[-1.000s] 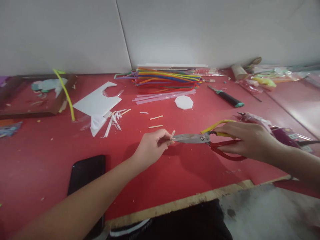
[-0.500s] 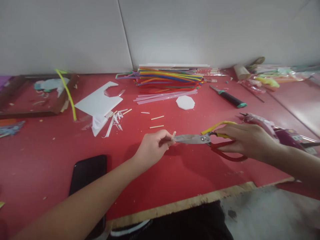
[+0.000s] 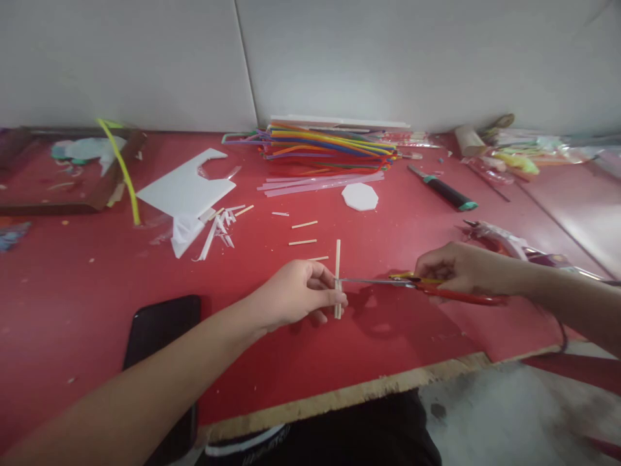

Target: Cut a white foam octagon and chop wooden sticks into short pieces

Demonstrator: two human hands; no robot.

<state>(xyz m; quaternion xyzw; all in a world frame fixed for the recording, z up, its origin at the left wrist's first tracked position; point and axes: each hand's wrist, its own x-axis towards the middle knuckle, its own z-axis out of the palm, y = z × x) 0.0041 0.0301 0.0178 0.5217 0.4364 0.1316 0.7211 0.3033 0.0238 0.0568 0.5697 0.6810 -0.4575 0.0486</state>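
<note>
My left hand (image 3: 310, 294) pinches thin pale wooden sticks (image 3: 338, 259) between thumb and fingers, held upright in the view above the red table (image 3: 272, 362). Red-and-yellow-handled scissors (image 3: 417, 283) are gripped in my right hand (image 3: 451, 268). Their blades point left, seen nearly edge-on, with the tip at the sticks just above my left thumb. Several short cut stick pieces (image 3: 304, 224) lie on the table behind my left hand, one partly beside my fingers.
A black phone (image 3: 162, 327) lies left of my hands. Behind are a white cut sheet (image 3: 187, 188), white scraps (image 3: 220, 226), a white octagon (image 3: 359, 197), colourful pipe cleaners (image 3: 330, 149), a cutter (image 3: 444, 189) and, at right, a glue gun (image 3: 509, 239).
The sticks are now upright and show longer in my left hand. The scissors have turned edge-on and moved slightly right and down. A third short piece now shows on the table.
</note>
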